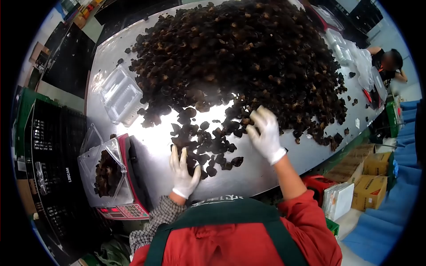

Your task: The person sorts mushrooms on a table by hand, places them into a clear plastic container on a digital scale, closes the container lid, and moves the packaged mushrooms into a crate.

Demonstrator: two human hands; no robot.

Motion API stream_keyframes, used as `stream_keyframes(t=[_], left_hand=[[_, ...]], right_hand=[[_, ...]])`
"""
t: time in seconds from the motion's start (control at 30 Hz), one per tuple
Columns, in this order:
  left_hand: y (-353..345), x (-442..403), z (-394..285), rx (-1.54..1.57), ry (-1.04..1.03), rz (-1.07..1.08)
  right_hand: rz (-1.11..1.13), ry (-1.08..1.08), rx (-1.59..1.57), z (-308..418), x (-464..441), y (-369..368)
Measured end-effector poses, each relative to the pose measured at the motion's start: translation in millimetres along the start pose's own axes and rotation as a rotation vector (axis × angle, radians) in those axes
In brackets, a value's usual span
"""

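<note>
A large heap of dark wood ear mushrooms (pixel 239 48) covers the metal table. Smaller loose mushroom pieces (pixel 204 142) lie spread in front of the heap. My left hand (pixel 182 174), in a white glove, rests beside these loose pieces with its fingers apart. My right hand (pixel 267 136), gloved the same way, is at the heap's near edge, its fingers stretched toward the mushrooms and holding nothing I can see. At the left, an open clear plastic box (pixel 106 175) with mushrooms in it stands on a red digital scale (pixel 128 211).
Stacked clear plastic boxes (pixel 120 95) lie on the metal table (pixel 153 142) left of the heap. Black crates (pixel 49 146) stand beyond the left edge. Cardboard boxes (pixel 369 191) are on the floor at right. Another person (pixel 390 64) is at the far right.
</note>
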State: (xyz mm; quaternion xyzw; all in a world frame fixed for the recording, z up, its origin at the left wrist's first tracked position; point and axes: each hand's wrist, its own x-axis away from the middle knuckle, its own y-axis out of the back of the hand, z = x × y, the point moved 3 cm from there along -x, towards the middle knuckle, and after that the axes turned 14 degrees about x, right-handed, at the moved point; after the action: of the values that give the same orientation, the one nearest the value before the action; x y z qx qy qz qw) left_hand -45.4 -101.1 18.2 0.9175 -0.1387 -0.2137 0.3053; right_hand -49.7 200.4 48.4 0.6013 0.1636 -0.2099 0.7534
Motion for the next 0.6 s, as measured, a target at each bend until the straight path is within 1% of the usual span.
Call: stream_keyframes(t=[0.03, 0.07, 0.1, 0.17, 0.2, 0.27, 0.3, 0.33, 0.37, 0.43, 0.5, 0.53, 0.57, 0.6], left_hand=[[-4, -15, 3, -0.004, 0.033, 0.021], [-10, -32, 6, -0.078, 0.068, 0.044], [-15, -48, 10, -0.151, 0.102, 0.066], [-21, -70, 23, -0.261, 0.210, 0.130], [-20, -75, 25, -0.266, 0.276, 0.175], [-10, -64, 23, -0.263, 0.275, 0.253], [-5, -52, 21, -0.262, 0.279, 0.296], [3, -38, 14, -0.243, 0.237, 0.286], [10, -25, 9, -0.254, 0.217, 0.317], [21, 2, 7, -0.192, 0.196, 0.325], [31, 13, 2, -0.137, 0.159, 0.272], [36, 10, -2, -0.093, 0.177, 0.245], [39, 6, 0, -0.060, 0.156, 0.218], [41, 1, 4, -0.049, 0.148, 0.178]], right_hand=[[0.092, -0.091, 0.151, -14, -14, -6], [0.103, -0.129, 0.251, -31, -21, -23], [0.181, -0.191, 0.303, -36, -30, -36], [0.338, -0.188, 0.360, -18, -31, -50], [0.334, -0.121, 0.316, -2, -21, -56], [0.469, 0.069, 0.273, 53, -1, -41], [0.482, 0.128, 0.083, 71, 23, -43], [0.434, 0.212, 0.013, 93, 44, -41], [0.512, 0.221, -0.089, 112, 61, -34], [0.431, 0.312, -0.282, 132, 79, -20], [0.376, 0.389, -0.351, 134, 81, -17], [0.388, 0.344, -0.438, 128, 65, -11], [0.348, 0.298, -0.455, 120, 43, -9], [0.322, 0.228, -0.404, 108, 25, -14]])
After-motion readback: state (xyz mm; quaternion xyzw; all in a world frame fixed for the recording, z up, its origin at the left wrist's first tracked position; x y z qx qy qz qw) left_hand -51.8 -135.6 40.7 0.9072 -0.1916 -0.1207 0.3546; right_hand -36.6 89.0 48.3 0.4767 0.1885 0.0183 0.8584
